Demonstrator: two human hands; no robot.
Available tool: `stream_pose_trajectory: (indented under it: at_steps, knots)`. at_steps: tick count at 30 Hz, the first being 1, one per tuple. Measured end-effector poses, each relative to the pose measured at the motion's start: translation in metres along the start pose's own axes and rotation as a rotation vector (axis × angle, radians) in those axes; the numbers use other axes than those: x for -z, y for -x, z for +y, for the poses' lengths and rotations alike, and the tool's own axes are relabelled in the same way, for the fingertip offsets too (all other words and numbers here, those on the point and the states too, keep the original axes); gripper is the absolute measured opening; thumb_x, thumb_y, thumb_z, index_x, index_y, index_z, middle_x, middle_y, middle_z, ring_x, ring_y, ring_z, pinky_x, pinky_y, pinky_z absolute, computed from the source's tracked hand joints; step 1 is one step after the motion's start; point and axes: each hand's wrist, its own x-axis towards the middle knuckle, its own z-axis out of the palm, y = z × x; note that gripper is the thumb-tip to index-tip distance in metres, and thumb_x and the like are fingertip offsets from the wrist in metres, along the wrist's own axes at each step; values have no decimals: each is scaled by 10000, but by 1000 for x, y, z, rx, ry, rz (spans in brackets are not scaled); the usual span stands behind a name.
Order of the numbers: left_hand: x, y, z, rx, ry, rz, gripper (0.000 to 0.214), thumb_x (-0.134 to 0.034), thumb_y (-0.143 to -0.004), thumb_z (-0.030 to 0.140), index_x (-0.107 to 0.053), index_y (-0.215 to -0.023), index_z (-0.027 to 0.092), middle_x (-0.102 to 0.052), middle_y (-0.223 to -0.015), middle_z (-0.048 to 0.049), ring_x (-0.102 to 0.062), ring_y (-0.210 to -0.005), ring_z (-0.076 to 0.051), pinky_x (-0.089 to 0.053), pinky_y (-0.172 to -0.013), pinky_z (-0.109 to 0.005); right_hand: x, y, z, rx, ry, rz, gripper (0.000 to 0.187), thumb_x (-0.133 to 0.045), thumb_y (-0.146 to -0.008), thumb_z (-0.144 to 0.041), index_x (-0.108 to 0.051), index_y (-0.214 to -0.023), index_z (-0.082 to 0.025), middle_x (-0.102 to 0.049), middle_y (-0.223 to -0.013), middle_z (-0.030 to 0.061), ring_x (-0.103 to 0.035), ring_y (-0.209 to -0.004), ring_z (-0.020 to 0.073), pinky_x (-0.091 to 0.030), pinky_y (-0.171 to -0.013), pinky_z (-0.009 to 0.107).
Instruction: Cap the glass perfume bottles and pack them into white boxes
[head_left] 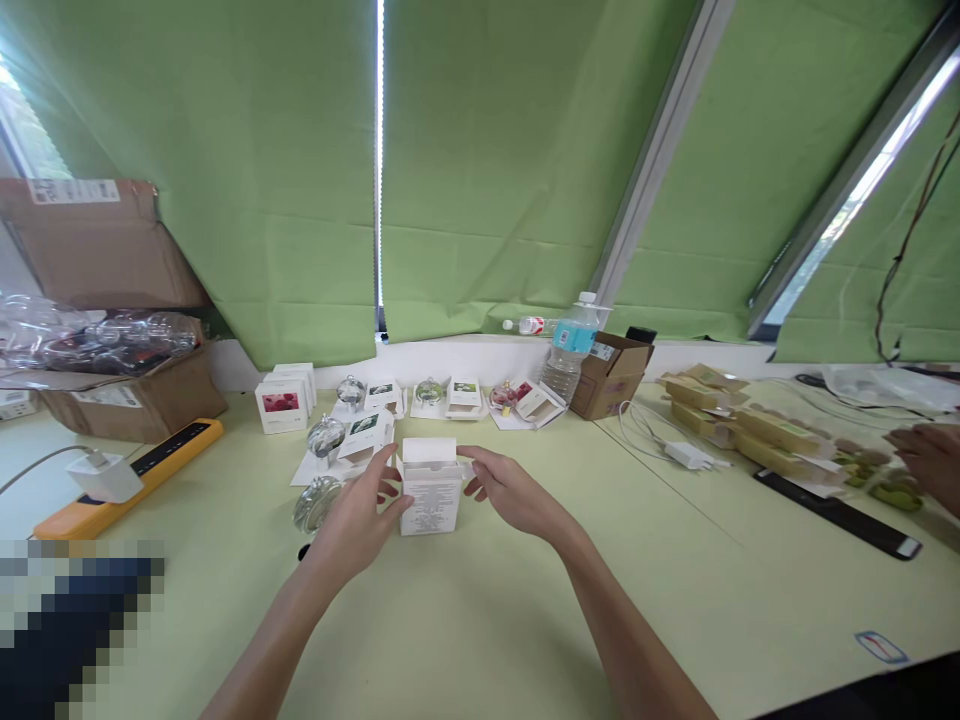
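A small white carton with printed text on its front stands upright on the table, its top flap raised. My left hand grips its left edge, thumb at the front. At the right side flap near the top, my right hand pinches with its index finger stretched along it and the other fingers curled. Beside my left hand lies a round clear glass bottle, partly covered by the hand. Just behind it, another round glass bottle and a white box with a green picture rest on white card.
White boxes with a red picture stand behind. More round bottles sit along the back, near a water bottle and brown carton. Left is a yellow power strip; right, a charger and another person's hand.
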Motion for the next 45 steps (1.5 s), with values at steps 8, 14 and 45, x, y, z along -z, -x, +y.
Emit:
stream_pose_trajectory:
  at_steps: [8,14,45]
  knots:
    - [-1,0,-2,-24,-22,16,587,-505,-863,388,-300,-1409,324,-641,-1148,-54,-640,-944,-214,-493,-767,-320,0,0,8,-80,38,-35,497,-527,-868,-253,-420,-1353,-235,-663,-1072,92,-640,-920,207,-496,-741,303]
    - [-2,0,-5,-37,-23,9,590,-502,-866,390,-281,-1412,346,-637,-1166,-35,-626,-952,-203,-491,-780,-316,-2,-2,4,-29,-20,-174,428,-674,-750,-272,-576,-1160,-202,-673,-1066,82,-655,-867,211,-512,-729,309]
    - [30,2,10,27,147,465,310,-490,-873,479,-667,-951,237,-713,-843,-1,-630,-679,-138,-487,-622,-224,0,-14,34,-141,99,-15,359,-687,-717,-247,-635,-1061,-155,-680,-1028,93,-650,-830,198,-500,-710,278]
